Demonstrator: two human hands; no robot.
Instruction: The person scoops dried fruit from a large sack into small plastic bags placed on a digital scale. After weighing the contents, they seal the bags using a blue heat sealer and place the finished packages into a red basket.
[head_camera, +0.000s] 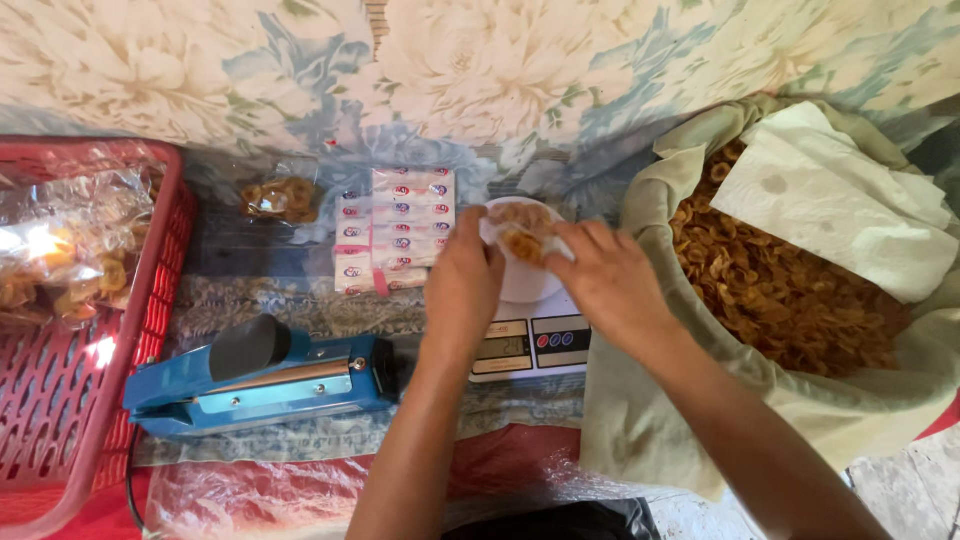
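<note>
- The left hand (462, 283) and right hand (605, 280) are both closed on 1 small clear bag of chips (522, 237), pinching it from either side at its upper edge.
- The bag sits between the 2 hands, directly over the white pan of a digital scale (528, 340); whether it rests on the pan cannot be told.
- Handling, as judged: the bag is light, its thin film soft and somewhat slippery; the fried chips inside are brittle and would crush under a squeeze. Best hold is the empty film at the mouth, not the filled belly.
- To the right of the right hand, a cloth-lined sack of loose chips (780, 290), partly covered by paper.
- To the left of the left hand, a stack of labels (400, 225) and a blue heat sealer (265, 380); beyond, a red basket (160, 290) with filled bags.
</note>
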